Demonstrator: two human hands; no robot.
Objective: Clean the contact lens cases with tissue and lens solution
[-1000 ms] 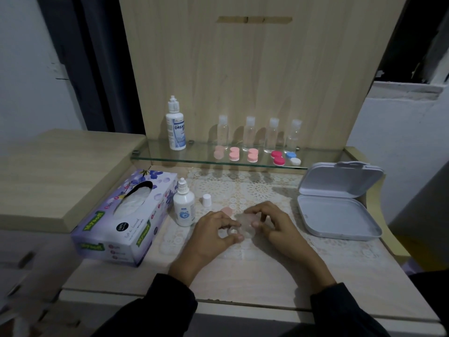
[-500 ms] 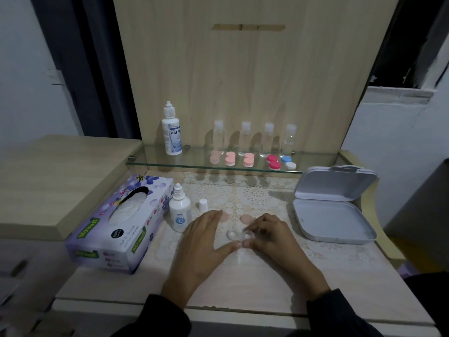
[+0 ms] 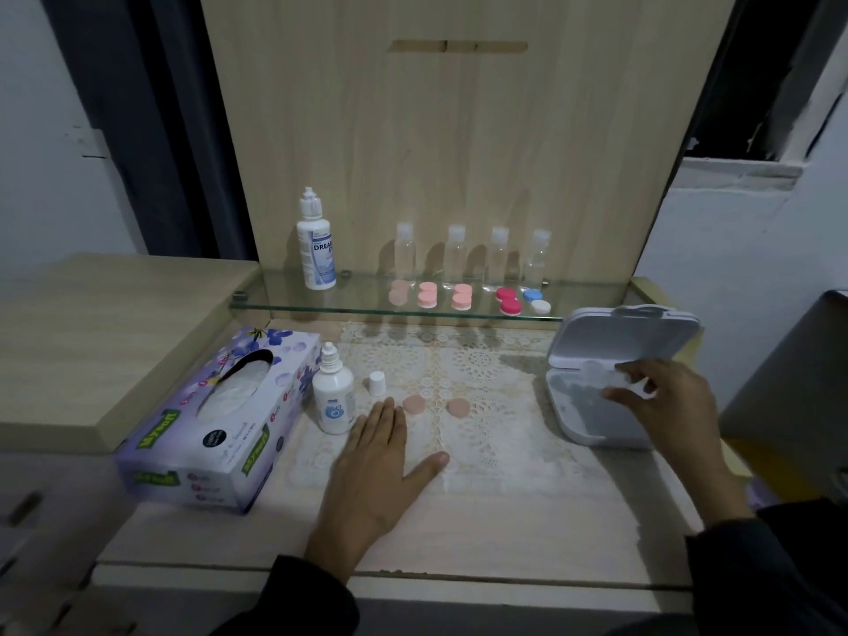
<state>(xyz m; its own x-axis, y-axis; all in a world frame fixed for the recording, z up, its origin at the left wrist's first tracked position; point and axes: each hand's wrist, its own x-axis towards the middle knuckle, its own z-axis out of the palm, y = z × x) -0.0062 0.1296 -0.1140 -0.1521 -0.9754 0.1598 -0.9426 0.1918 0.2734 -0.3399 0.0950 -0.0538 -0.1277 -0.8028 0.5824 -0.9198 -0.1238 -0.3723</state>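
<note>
Fingertips [image 3: 615, 394] of the right hand [image 3: 665, 406] pinch a clear lens case [image 3: 594, 373] above the open white box [image 3: 615, 337] at the table's [image 3: 504, 534] right side. The case is see-through and blurred. Its long axis seems to run left to right, one round well poking out toward the left, though its exact tilt cannot be told. The left hand [image 3: 376, 470] lies flat on the table, its fingers pressed together and its thumb spread to the right.

Two round pink caps [image 3: 414, 404] lie flat and apart on the lace mat [image 3: 482, 360], just beyond the left fingertips. One small white cap [image 3: 376, 383] stands beside one uncapped solution bottle [image 3: 333, 397], which is next to one tissue box [image 3: 215, 420].

On the glass shelf [image 3: 284, 300] sit five more lens cases in a row: one pale pink [image 3: 398, 291], two pink [image 3: 426, 294], one red [image 3: 508, 300] and one blue-and-white [image 3: 537, 300], each with its long axis running front to back. Behind them stand four small clear bottles [image 3: 405, 254] and one larger white bottle [image 3: 315, 250].
</note>
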